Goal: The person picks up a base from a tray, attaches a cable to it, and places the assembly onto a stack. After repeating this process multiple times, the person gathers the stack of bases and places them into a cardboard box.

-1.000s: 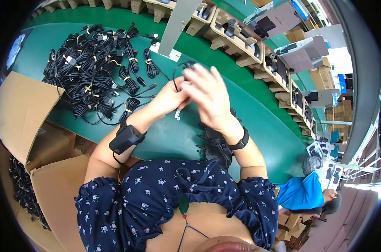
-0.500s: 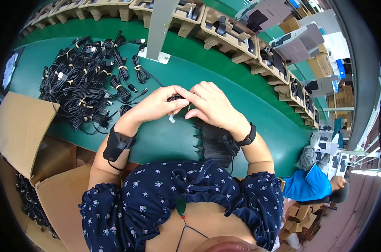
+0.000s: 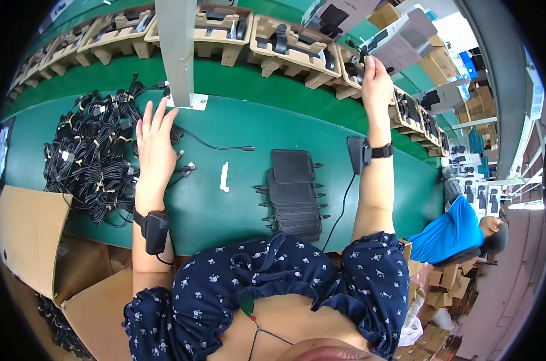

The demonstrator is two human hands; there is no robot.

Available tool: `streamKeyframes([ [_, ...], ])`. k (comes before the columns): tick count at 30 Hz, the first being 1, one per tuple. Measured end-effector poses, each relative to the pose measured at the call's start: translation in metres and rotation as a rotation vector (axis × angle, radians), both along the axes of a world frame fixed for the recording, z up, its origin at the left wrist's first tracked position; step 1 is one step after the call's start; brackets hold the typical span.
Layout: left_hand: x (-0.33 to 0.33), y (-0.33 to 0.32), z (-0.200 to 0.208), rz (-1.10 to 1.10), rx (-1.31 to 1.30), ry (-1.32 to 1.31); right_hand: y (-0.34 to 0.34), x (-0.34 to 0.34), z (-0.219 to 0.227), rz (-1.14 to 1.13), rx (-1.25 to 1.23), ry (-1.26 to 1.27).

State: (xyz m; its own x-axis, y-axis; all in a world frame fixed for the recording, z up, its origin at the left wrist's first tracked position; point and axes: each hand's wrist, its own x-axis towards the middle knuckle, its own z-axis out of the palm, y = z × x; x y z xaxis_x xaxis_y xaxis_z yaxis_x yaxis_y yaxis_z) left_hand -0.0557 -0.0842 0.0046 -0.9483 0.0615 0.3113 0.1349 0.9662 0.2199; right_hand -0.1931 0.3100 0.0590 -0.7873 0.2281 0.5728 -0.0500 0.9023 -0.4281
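On the green table (image 3: 231, 219), one heap of black cables (image 3: 92, 159), too tangled to be counted, is spread at the left. One white strip (image 3: 224, 177) and a stack of at least four flat black pads (image 3: 292, 166) are laid near the middle. Beyond, at least seven moulded pulp trays (image 3: 306, 58) are lined up. The left hand (image 3: 157, 144) is held over the heap's right edge, fingers straightened and slightly parted, nothing seen grasped. The right hand (image 3: 376, 87) is stretched to one tray, fingers drawn near together beside a black cord (image 3: 362, 50); whether it is gripped cannot be told.
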Motion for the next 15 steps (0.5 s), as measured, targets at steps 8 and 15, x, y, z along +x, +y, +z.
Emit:
streamKeyframes([
  [8,-0.001,-0.003,-0.014,-0.062,0.03,-0.004,0.047,-0.067,-0.003,-0.083,0.207,-0.515],
  [15,0.002,0.006,-0.008,-0.047,-0.002,-0.048,0.04,-0.111,-0.022,-0.135,0.314,-0.616],
])
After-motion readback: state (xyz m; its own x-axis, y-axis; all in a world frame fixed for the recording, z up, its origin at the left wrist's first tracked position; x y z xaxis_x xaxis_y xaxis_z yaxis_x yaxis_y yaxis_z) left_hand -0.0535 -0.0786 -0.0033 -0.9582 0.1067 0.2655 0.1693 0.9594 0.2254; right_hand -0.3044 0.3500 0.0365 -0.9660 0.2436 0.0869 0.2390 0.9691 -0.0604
